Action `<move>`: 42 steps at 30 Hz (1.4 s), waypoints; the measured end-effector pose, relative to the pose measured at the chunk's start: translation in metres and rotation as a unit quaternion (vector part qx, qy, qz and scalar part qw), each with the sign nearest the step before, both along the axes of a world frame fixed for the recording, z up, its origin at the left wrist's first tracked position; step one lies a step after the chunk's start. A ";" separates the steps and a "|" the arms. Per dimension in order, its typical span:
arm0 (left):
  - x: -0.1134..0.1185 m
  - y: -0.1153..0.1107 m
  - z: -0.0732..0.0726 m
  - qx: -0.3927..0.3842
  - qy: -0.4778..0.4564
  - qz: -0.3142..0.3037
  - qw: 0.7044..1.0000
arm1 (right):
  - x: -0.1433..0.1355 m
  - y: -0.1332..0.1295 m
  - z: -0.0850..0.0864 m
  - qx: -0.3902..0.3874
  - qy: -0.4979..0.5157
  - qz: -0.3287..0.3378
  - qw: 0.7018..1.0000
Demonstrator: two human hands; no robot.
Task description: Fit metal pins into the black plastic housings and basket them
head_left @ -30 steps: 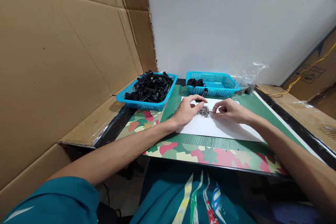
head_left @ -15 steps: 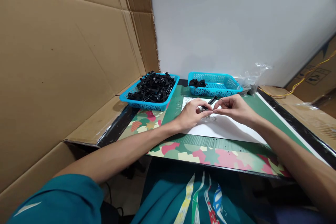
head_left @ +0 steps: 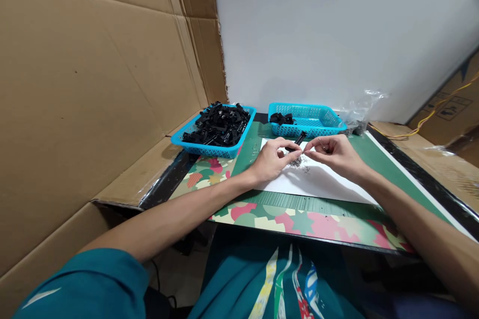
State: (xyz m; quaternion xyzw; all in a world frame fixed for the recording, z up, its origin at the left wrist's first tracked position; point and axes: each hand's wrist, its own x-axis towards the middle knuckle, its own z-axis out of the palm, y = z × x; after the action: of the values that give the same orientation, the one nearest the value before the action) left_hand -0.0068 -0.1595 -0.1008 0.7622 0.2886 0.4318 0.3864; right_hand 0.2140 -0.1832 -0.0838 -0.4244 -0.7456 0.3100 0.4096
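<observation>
My left hand (head_left: 273,157) is closed on a slim black plastic part (head_left: 300,138), whose far end sticks up past the fingers. Close beside it, my right hand (head_left: 334,153) pinches with thumb and forefinger at the near side of the part; whatever is between those fingertips is too small to make out. Under the hands lies a white sheet of paper (head_left: 318,179) with a small heap of tiny metal pieces (head_left: 298,161) on it.
A blue basket (head_left: 220,150) at the left is heaped with black plastic parts (head_left: 222,124). Another blue basket (head_left: 325,132) behind my hands holds several black pieces (head_left: 281,118). A clear plastic bag (head_left: 361,114) stands at its right. Cardboard (head_left: 112,70) walls the left side.
Both hands have shifted slightly, and the black part now points more upright. More of the metal heap shows beneath the fingers.
</observation>
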 end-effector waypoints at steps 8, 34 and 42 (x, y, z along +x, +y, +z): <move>-0.004 -0.002 0.005 0.018 0.024 -0.031 0.999 | -0.002 -0.008 -0.003 0.260 -0.074 -0.095 0.958; -0.003 -0.002 0.004 0.045 -0.001 0.004 0.999 | -0.003 -0.006 -0.013 0.469 -0.307 -0.065 0.826; -0.003 -0.002 0.004 0.043 0.021 0.015 0.999 | -0.006 -0.009 -0.011 0.458 -0.348 -0.052 0.817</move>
State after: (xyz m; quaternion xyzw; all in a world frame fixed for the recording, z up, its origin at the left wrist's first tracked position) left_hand -0.0099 -0.1618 -0.0969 0.7828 0.2890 0.4332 0.3407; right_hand 0.2081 -0.1925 -0.0947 -0.3055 -0.8713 -0.2570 0.2853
